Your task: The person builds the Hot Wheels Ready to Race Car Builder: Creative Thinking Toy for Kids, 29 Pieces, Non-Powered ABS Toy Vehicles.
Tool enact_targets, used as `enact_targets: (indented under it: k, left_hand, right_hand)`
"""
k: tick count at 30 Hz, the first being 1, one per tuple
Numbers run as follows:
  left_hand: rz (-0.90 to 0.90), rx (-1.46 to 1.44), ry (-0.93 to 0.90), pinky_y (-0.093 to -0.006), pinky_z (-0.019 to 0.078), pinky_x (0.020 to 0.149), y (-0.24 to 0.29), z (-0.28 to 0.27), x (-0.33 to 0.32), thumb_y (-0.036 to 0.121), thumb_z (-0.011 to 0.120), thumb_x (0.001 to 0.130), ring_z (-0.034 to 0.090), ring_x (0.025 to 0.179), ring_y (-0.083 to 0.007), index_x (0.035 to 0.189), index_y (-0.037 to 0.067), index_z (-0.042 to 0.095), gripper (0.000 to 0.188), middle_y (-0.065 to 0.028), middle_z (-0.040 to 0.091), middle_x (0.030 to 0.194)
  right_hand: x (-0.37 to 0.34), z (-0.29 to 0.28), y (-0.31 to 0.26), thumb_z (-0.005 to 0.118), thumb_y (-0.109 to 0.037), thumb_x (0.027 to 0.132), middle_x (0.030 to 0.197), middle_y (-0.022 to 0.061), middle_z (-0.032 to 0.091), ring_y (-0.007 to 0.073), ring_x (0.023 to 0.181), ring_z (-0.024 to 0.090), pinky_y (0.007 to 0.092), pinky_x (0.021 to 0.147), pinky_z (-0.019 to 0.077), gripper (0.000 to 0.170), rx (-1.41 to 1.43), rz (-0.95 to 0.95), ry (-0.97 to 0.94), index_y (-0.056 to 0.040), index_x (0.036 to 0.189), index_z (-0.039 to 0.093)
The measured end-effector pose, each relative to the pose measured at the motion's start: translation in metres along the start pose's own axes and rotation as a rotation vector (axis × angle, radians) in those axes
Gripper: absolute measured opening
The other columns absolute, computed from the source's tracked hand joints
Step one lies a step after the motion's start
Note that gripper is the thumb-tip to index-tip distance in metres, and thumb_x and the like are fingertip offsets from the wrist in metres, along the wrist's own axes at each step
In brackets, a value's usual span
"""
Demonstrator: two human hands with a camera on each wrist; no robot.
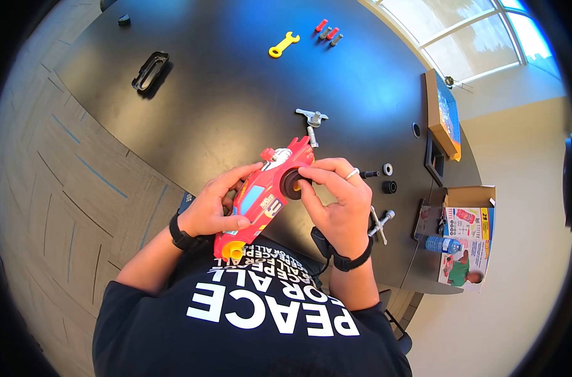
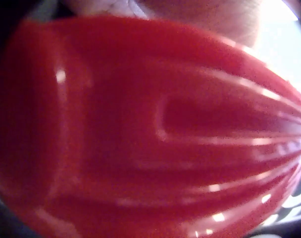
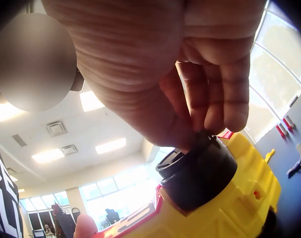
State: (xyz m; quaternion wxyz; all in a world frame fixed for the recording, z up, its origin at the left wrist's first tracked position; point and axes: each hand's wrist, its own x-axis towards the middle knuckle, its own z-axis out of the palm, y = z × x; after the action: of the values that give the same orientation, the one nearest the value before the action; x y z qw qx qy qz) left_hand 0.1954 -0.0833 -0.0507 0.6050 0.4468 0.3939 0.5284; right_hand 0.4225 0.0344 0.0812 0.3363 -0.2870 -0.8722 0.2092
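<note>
A red toy race car with blue windows and a yellow part at its near end is tilted above the table's edge. My left hand grips the car body, thumb along its near side. The car's smooth red shell fills the left wrist view. My right hand pinches a black wheel between thumb and fingers, at the car's side. In the right wrist view, that wheel sits against the yellow underside, fingertips at its outer rim. The wheel's inner side is hidden.
Beyond the car lie a grey plastic part and a grey screw. A yellow wrench and several red and grey pegs are farther back. Right of my hand are a loose wheel and a grey cross-shaped piece, then a bottle.
</note>
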Motion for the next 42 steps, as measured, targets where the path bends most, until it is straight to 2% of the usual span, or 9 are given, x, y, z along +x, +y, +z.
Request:
enact_targets:
  k: [10,12,18,21,27,30,35,39,42]
  left_hand:
    - [-0.01,0.011,0.001,-0.0372,0.054,0.117,-0.001,0.001,0.001,0.061,0.097,0.08,0.062,0.142,-0.0207,0.173,0.0,0.035,0.127,-0.0168,0.057,0.16]
    - [0.082,-0.029,0.018,-0.0327,0.063,0.097,-0.005,0.003,0.002,0.044,0.095,0.085,0.066,0.122,-0.0156,0.173,0.004,0.039,0.111,-0.0121,0.061,0.146]
    - [0.076,-0.046,0.006,-0.0335,0.062,0.101,-0.003,0.003,0.001,0.044,0.096,0.085,0.065,0.123,-0.0152,0.173,0.003,0.039,0.112,-0.0124,0.06,0.149]
    - [0.066,-0.056,0.013,-0.0339,0.0602,0.106,-0.005,0.003,0.001,0.047,0.096,0.084,0.066,0.127,-0.016,0.172,0.003,0.039,0.114,-0.0126,0.06,0.15]
    - [0.087,-0.071,0.069,-0.0357,0.0545,0.116,-0.013,0.001,0.001,0.059,0.098,0.079,0.065,0.139,-0.0198,0.17,-0.001,0.038,0.125,-0.0158,0.061,0.156]
    - [0.087,-0.046,0.057,-0.0362,0.0527,0.118,-0.012,0.001,0.003,0.067,0.097,0.078,0.065,0.14,-0.0205,0.169,-0.002,0.038,0.129,-0.0163,0.06,0.157]
    - [0.078,-0.018,0.065,-0.0366,0.0551,0.115,-0.011,0.0,0.006,0.072,0.094,0.078,0.067,0.136,-0.02,0.168,-0.002,0.039,0.13,-0.0154,0.062,0.153]
    - [0.096,-0.022,0.083,-0.0367,0.0563,0.114,-0.008,0.004,0.007,0.069,0.093,0.08,0.068,0.134,-0.0203,0.168,-0.003,0.04,0.125,-0.0154,0.063,0.152]
    - [0.114,-0.042,0.074,-0.0365,0.0562,0.114,-0.011,0.004,0.007,0.066,0.093,0.082,0.068,0.134,-0.0205,0.168,-0.003,0.04,0.122,-0.0153,0.062,0.152]
  right_hand:
    - [-0.005,0.005,0.004,0.088,-0.002,0.086,0.105,0.0108,0.073,0.0287,0.09,0.073,0.0378,0.075,0.059,0.025,-0.053,0.065,0.001,-0.0024,0.108,0.078]
    - [-0.006,0.004,0.003,0.09,-0.003,0.086,0.105,0.0107,0.073,0.0284,0.091,0.072,0.0379,0.076,0.0589,0.027,-0.063,0.076,-0.005,-0.0023,0.109,0.078]
    - [-0.003,-0.004,-0.002,0.092,-0.007,0.087,0.11,0.0126,0.071,0.0296,0.091,0.07,0.0378,0.079,0.0585,0.036,-0.012,-0.06,0.003,-0.0029,0.12,0.079]
    - [-0.008,-0.007,0.002,0.096,-0.011,0.083,0.116,0.0112,0.072,0.0225,0.093,0.07,0.037,0.083,0.0574,0.044,-0.016,-0.019,0.011,-0.0025,0.123,0.08]
    - [-0.051,-0.085,0.099,0.086,-0.01,0.094,0.117,0.012,0.07,0.0217,0.087,0.066,0.0359,0.076,0.0554,0.033,-0.283,0.567,0.423,-0.0037,0.125,0.075]
    - [-0.104,-0.123,0.177,0.088,-0.014,0.092,0.127,0.0163,0.07,0.0321,0.107,0.07,0.0443,0.091,0.057,0.044,-0.643,0.709,0.363,-0.0028,0.131,0.072]
    - [-0.116,-0.124,0.194,0.09,-0.011,0.088,0.132,0.0166,0.072,0.0359,0.113,0.07,0.0438,0.095,0.0585,0.049,-0.61,0.681,0.352,-0.0042,0.134,0.074]
    - [-0.091,-0.105,0.172,0.094,-0.008,0.079,0.124,0.0127,0.075,0.0253,0.09,0.067,0.0393,0.084,0.0595,0.06,-0.355,0.49,0.184,-0.0055,0.135,0.074]
    - [-0.087,-0.08,0.178,0.094,-0.008,0.078,0.122,0.0133,0.076,0.0253,0.09,0.069,0.0386,0.085,0.0592,0.06,-0.315,0.529,0.16,-0.0043,0.134,0.074]
